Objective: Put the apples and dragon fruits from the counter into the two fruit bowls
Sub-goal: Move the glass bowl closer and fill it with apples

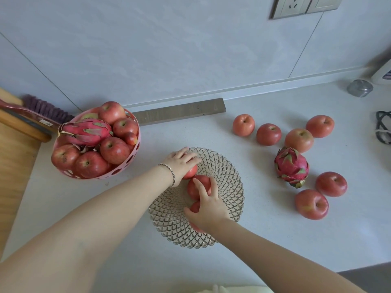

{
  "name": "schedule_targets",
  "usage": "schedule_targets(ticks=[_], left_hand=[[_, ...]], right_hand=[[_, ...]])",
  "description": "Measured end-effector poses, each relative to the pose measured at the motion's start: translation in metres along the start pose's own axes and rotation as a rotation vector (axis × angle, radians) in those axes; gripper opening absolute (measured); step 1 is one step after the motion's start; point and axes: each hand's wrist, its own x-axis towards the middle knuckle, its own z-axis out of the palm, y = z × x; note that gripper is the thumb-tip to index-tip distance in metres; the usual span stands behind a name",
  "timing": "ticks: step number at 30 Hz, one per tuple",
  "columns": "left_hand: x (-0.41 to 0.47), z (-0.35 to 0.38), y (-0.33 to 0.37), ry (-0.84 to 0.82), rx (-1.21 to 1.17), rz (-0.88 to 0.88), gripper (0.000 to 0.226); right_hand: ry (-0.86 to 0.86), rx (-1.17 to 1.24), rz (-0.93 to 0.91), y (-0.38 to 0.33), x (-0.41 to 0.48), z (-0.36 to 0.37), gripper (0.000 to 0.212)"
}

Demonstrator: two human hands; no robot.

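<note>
A clear lattice glass bowl [228, 176] lies in the middle of the white counter. My left hand [179, 161] grips a red apple [191, 172] at the bowl's far left. My right hand [208, 210] covers a second apple [195, 206], its fingers touching a third apple [202, 182] in the bowl's middle. The pink perforated bowl [127, 166] at the left is heaped with apples and one dragon fruit [84, 132]. To the right, several loose apples [299, 140] and a dragon fruit [292, 166] lie on the counter.
A grey bar [179, 112] lies along the wall base. A purple brush [42, 108] and wooden board [12, 157] sit at the left. A small metal jar [359, 88] and black cable [383, 127] are at the far right.
</note>
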Motion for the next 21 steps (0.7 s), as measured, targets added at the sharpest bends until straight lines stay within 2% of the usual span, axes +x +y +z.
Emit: schedule_targets(ticks=[3,7,10,12,15,18,21], left_hand=[[-0.003,-0.006,0.006,0.016,-0.195,-0.07,0.101],[-0.014,-0.007,0.014,0.243,-0.394,-0.211,0.084],[-0.027,-0.001,0.018,0.248,-0.477,-0.315,0.077],[-0.034,0.0,0.019,0.26,-0.507,-0.339,0.075],[-0.035,-0.009,0.018,0.342,-0.559,-0.324,0.067],[-0.027,-0.032,0.014,0.383,-0.592,-0.304,0.054],[-0.014,-0.057,0.007,0.434,-0.64,-0.276,0.039]], right_hand=[[-0.017,-0.025,-0.018,0.004,-0.001,-0.003,0.088],[-0.054,-0.077,-0.044,0.013,-0.006,-0.013,0.094],[-0.066,-0.074,-0.068,0.017,-0.008,-0.026,0.093],[0.0,0.012,-0.098,0.02,-0.005,-0.041,0.087],[0.262,0.079,-0.135,0.03,0.029,-0.082,0.075],[0.41,-0.063,0.027,0.046,0.089,-0.139,0.069],[0.314,-0.171,0.146,0.06,0.14,-0.176,0.07]])
